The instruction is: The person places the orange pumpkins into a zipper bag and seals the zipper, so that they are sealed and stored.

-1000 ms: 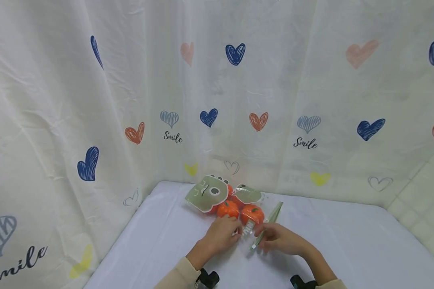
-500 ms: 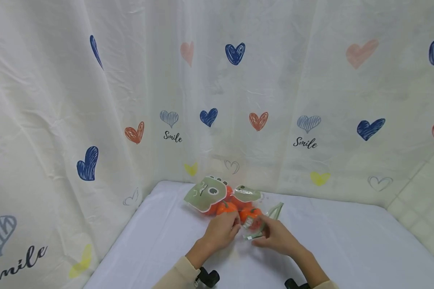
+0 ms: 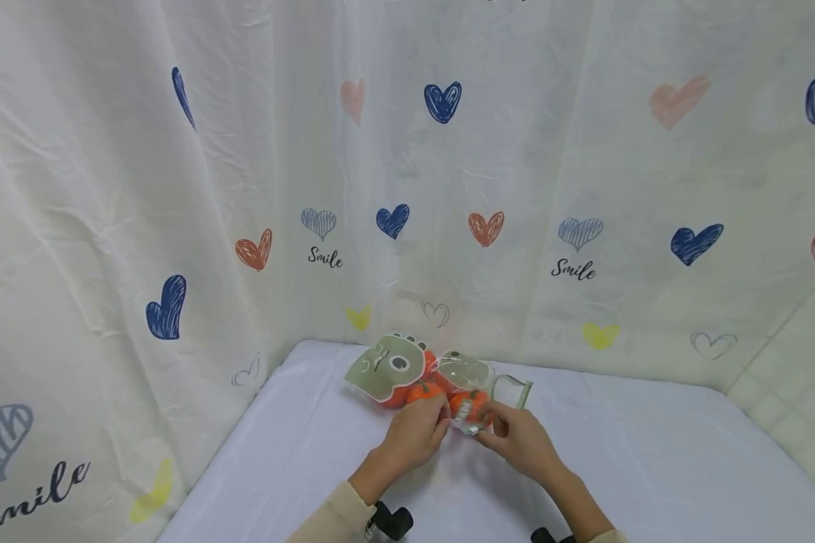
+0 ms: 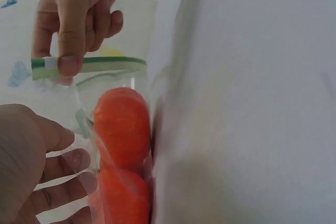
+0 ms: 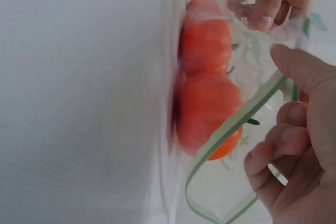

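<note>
Both hands meet at the mouth of a clear zip bag — left hand pinching one lip, right hand pinching the green zip strip. Orange fruits fill the bag, lying on the white surface near the heart-print curtain.

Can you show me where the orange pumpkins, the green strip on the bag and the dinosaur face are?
small orange toy pumpkins (image 5: 207, 114), right wrist view, front pumpkin's side.
green zip strip of the clear plastic bag (image 4: 113, 64), left wrist view, mid-strip.
green dinosaur-face print (image 3: 387, 364), head view, centre.
</note>
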`<state>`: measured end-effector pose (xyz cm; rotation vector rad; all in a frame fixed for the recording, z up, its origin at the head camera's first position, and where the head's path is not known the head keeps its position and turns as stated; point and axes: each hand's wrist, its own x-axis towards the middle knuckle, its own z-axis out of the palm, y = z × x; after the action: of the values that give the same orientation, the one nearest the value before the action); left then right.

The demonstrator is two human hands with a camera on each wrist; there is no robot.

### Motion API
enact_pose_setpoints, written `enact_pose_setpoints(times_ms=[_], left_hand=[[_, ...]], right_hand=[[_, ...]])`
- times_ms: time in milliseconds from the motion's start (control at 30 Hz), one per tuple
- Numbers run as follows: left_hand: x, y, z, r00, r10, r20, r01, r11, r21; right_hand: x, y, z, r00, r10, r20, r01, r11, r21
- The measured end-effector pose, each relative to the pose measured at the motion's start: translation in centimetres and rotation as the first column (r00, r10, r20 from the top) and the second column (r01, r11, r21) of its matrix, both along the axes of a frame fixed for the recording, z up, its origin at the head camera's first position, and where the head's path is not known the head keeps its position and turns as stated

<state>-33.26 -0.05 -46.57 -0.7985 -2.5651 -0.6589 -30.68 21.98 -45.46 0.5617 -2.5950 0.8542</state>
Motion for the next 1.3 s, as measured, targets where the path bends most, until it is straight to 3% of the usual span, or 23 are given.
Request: enact_pose_setpoints(times_ms=[200,367,533,767,1033,1300], left_hand=[[-0.19,0.07,-0.12,1.0,-0.015,-0.027,0.014,1.0,-0.02],[-0.26,0.14,-0.17,0.999,-0.033,-0.03,0.032,0.999,-0.042],[-0.2,0.12,-0.15,0.999,-0.034,0.007,0.034,0.999,-0.039],[0.07,-0.01,0.11,0.998,-0.047,0.039,0.048,0.998,-0.035],[0.2,0.08,0.21,0.994,-0.033,-0.109,0.029,0.999,-0.033],[0.49,0.05,0.64,0.986,-0.035,-0.166,0.033,0.999,-0.011]], right_hand=[[-0.13,0.17,-0.13,0.998,0.002,-0.055,-0.005,0.998,-0.064],[-0.31,0.01,-0.34,0.993,0.113,-0.025,-0.116,0.986,-0.122],[-0.24,-0.1,-0.36,0.976,0.207,-0.066,-0.214,0.969,-0.126],[-0.04,-0.15,-0.08,0.978,0.208,-0.032,-0.211,0.963,-0.17],[-0.22,0.17,0.16,0.981,0.175,-0.086,-0.188,0.968,-0.166],[-0.51,0.75,0.16,0.974,0.165,-0.153,-0.191,0.966,-0.174]])
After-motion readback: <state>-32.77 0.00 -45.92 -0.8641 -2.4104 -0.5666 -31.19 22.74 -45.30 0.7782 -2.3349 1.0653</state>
